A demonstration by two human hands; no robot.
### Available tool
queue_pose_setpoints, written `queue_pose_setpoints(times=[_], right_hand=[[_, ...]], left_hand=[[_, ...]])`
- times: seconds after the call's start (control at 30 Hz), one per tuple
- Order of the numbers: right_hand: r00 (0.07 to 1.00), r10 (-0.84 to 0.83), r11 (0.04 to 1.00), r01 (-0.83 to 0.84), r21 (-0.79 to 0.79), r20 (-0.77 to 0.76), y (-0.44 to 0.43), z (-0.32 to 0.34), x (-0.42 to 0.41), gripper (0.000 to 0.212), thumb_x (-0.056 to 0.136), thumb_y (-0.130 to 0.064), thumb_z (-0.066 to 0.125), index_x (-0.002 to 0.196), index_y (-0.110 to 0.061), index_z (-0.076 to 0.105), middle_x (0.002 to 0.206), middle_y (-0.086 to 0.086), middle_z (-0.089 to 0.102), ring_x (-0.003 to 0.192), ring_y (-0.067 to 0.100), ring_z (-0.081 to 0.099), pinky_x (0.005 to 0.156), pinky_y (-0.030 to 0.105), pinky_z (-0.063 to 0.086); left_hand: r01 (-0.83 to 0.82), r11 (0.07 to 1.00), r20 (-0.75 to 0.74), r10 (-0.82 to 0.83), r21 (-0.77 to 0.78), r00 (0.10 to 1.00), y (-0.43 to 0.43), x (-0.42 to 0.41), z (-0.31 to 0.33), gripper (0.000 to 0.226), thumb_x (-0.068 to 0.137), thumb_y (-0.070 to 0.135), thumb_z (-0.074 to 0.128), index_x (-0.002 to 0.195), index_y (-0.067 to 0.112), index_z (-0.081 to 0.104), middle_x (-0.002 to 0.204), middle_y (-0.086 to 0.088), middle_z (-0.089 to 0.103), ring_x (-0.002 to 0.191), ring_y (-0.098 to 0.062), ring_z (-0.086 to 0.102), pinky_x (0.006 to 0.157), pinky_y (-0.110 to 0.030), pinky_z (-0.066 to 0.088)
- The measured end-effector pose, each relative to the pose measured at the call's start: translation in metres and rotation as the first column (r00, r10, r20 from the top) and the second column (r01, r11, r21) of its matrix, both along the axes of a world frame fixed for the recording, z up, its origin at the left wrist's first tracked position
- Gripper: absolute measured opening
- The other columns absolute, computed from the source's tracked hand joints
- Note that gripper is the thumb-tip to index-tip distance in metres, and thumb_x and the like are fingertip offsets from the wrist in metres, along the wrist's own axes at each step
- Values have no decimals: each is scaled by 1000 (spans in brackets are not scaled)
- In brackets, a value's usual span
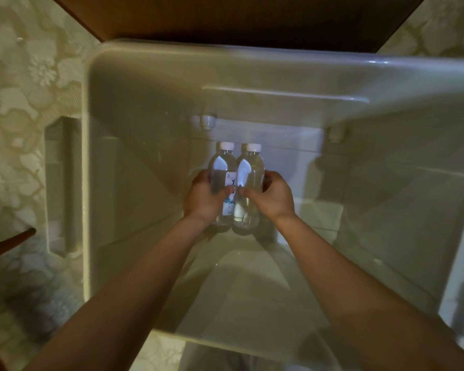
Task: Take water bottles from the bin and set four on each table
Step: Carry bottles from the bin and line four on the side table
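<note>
Fingers of the left hand are curled round the left water bottle, and the right hand grips the right water bottle in the same way. The two clear bottles touch side by side, white caps pointing away from the person, low inside the white bin — it stands on a patterned floor

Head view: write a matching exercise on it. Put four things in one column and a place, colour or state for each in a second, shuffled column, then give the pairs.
Column one:
1 left hand
2 right hand
3 bottle caps
4 floral-patterned surface

Column two:
A outside the white bin
B holds the right water bottle
C white
D holds the left water bottle

Pairs: 1-D, 2-B, 3-C, 4-A.
</note>
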State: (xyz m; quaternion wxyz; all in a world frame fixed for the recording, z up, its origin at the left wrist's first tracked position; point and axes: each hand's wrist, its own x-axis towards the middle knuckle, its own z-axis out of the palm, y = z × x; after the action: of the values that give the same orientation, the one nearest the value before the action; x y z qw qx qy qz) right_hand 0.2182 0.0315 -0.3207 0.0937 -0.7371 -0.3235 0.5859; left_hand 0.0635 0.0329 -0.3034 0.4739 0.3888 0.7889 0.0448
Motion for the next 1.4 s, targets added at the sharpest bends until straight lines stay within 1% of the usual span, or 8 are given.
queue_pose_setpoints(times=[0.27,0.47,0.6,0.87,1.03,1.1,1.23,1.4], right_hand=[[982,-147,989,142,-47,-118,-4,47,6,48,68,-27,87,110,-17,68,97,6,72,87,21,69,82,35,58],[948,-219,975,224,-2,-231,-10,134,13,33,74,-12,84,102,-20,69,91,7,71,81,22,69,82,41,60],[947,-204,972,225,61,-248,-15,192,18,46,69,-20,89,105,-25,61,107,12,69,100,28,70,89,46,58],[940,-108,973,166,158,-323,-21,292,26,53,75,-19,85,117,-18,52,104,5,72,86,17,73,63,27,55],[930,-6,978,83,193,-367,-15,332,31,54,76,-24,85,119,-18,54,109,6,74,96,22,74,79,35,58],[915,65,978,22,209,-398,-11,346,33,49,79,-22,81,120,-18,54,111,7,74,98,23,74,80,35,57],[873,204,965,-104,240,-444,-10,370,34,44,85,-21,71,124,-13,54,111,8,75,102,26,72,89,42,58],[778,386,920,-289,264,-495,-22,395,27,50,81,-26,60,127,-8,54,113,11,74,105,28,71,87,42,56]], left_hand=[[-31,999,133,30,8,991,-1,-8,43,21,85,21,74,93,25,56,90,8,60,92,-20,63,86,-35,51],[-64,994,248,41,86,968,-9,-11,123,45,81,27,79,116,7,59,104,-1,62,105,-25,63,96,-42,51],[-92,987,349,40,134,936,-16,-16,180,38,87,15,72,121,5,58,99,3,64,89,-13,65,75,-17,53],[-96,965,410,-14,245,912,-24,-18,267,42,80,29,79,116,13,65,108,-5,69,102,-20,67,92,-39,54],[-172,925,424,13,338,905,-35,-18,311,23,84,24,76,105,22,67,92,6,67,90,-14,65,69,-25,48],[-217,906,438,40,364,898,-45,-17,329,17,84,21,76,94,28,64,89,6,67,90,-15,66,73,-28,53],[-303,860,440,104,411,892,-72,-17,361,23,83,20,78,99,26,64,92,2,68,91,-22,69,81,-47,57],[-411,794,431,210,448,877,-120,-15,394,35,85,16,75,117,9,63,97,-8,69,84,-20,70,68,-37,60]])
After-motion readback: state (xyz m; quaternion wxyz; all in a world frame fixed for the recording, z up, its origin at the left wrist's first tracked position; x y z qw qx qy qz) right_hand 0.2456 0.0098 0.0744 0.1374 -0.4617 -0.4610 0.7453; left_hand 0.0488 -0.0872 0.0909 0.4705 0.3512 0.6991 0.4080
